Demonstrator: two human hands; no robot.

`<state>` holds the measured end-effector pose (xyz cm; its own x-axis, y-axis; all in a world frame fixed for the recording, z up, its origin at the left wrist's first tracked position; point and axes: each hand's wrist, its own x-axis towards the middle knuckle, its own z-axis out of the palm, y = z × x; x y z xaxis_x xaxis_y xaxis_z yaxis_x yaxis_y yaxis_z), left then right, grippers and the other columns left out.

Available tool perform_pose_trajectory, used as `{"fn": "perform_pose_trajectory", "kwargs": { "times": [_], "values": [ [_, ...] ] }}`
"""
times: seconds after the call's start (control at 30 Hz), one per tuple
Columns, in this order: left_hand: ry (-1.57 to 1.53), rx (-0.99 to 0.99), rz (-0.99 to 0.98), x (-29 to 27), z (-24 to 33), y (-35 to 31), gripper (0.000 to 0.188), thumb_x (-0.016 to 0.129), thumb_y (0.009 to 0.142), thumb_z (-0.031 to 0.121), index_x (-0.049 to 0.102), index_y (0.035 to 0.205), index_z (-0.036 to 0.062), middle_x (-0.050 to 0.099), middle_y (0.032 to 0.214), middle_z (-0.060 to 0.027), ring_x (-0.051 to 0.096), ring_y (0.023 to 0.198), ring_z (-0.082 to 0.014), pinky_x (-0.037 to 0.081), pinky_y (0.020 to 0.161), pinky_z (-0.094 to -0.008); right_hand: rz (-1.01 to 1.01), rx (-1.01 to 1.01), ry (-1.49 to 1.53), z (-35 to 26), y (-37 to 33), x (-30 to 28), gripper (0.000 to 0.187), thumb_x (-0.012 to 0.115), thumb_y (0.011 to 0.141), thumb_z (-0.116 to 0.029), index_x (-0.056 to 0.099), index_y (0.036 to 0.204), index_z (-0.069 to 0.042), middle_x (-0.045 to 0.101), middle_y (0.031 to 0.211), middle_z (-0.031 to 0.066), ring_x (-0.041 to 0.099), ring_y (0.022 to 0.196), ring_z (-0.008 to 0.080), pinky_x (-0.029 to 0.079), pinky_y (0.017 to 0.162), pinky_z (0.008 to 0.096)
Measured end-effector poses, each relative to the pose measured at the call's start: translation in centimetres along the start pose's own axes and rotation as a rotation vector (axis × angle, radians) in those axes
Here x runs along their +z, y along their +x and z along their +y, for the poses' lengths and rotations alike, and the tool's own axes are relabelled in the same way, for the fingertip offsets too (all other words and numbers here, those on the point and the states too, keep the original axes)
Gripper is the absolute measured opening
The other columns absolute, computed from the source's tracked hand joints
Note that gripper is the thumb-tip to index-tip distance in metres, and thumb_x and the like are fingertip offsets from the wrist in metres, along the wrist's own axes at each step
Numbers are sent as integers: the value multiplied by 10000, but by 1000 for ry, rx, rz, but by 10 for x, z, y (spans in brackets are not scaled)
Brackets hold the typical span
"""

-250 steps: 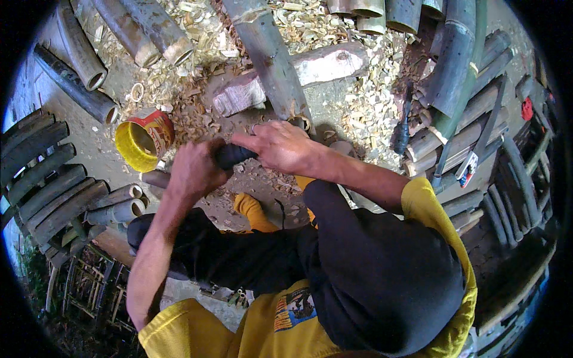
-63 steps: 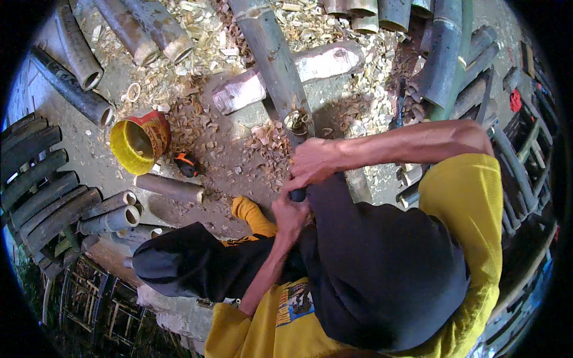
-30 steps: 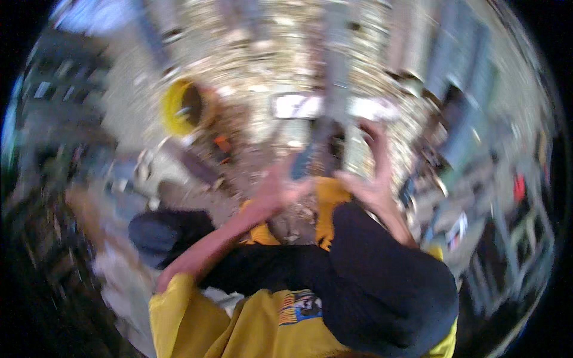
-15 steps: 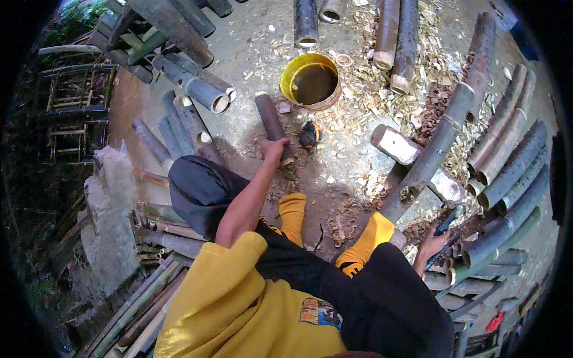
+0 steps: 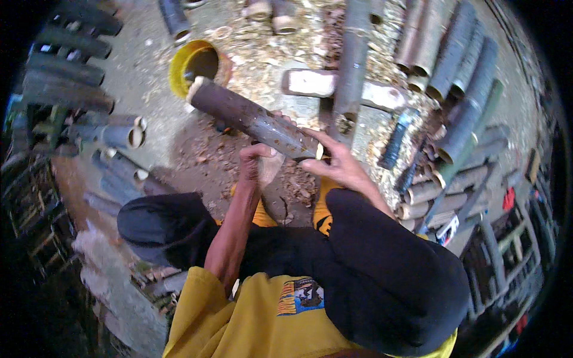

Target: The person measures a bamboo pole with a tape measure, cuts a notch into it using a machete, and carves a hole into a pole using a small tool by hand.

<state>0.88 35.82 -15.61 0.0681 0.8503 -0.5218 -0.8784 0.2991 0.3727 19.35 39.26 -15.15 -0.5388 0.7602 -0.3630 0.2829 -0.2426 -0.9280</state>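
A dark brown bamboo tube (image 5: 253, 116) slants across in front of me, clear of the ground. Its pale cut far end points up and left, close to the yellow bucket (image 5: 179, 73). My left hand (image 5: 262, 160) grips it from below, near the middle, with fingertips showing on the far side. Around the near right end, my right hand (image 5: 339, 164) holds it between thumb and fingers. To the right of that hand, a dark ridged object (image 5: 394, 143), perhaps a tool's handle, lies on the shavings.
A long bamboo pole (image 5: 353, 59) rests across a pale block (image 5: 310, 82) ahead. Pale shavings (image 5: 256, 65) cover much of the ground. More bamboo tubes (image 5: 459, 104) lie to the right, others (image 5: 110, 136) to the left. The bucket contains dark liquid.
My left hand has lifted the bamboo tube off the ground and tilted it rightward. My right hand has left the dark tool at the right and taken the tube's near end. The view has swung right.
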Motion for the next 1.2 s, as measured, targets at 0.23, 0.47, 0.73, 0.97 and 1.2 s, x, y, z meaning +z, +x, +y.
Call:
{"fn": "perform_pose_trajectory", "kwargs": {
  "times": [0.23, 0.47, 0.73, 0.97, 1.2],
  "values": [
    [309, 266, 98, 58, 27, 58, 587, 633, 714, 187, 404, 1236, 48, 513, 1148, -143, 494, 1092, -276, 377, 968, -426, 265, -75, -218, 5, -25, -25, 614, 726, 703, -217, 424, 1189, 8, 549, 1076, 189, 552, 978, 297, 443, 828, 375],
    [708, 474, -114, 109, 1, 51, 560, 636, 681, 76, 426, 1195, 4, 584, 1012, -113, 581, 905, -203, 465, 829, -349, 461, -182, -563, 26, -14, -35, 598, 747, 623, -143, 458, 1129, -9, 493, 1010, 186, 457, 974, 342, 391, 866, 417],
    [1041, 1015, -536, 129, -88, 18, 388, 765, 513, 74, 592, 860, 81, 600, 861, -81, 586, 812, -272, 465, 769, -370, 437, -281, 265, 42, -29, -47, 359, 639, 756, -113, 531, 1090, -39, 572, 1071, 108, 556, 957, 169, 459, 827, 312],
    [1059, 925, -473, 134, -68, 28, 414, 780, 508, 89, 573, 865, 60, 601, 823, -98, 596, 756, -280, 463, 709, -365, 443, -36, -520, -51, -32, -106, 281, 613, 764, -42, 581, 1042, -19, 635, 948, 102, 595, 879, 148, 459, 797, 286],
    [905, 628, -478, 122, -76, 21, 418, 766, 555, 81, 569, 921, 37, 584, 868, -120, 588, 804, -252, 463, 730, -351, 142, -231, -974, -156, -19, -71, 415, 472, 856, -251, 516, 1149, 39, 612, 1017, 146, 584, 978, 225, 394, 947, 392]
  ]
}}
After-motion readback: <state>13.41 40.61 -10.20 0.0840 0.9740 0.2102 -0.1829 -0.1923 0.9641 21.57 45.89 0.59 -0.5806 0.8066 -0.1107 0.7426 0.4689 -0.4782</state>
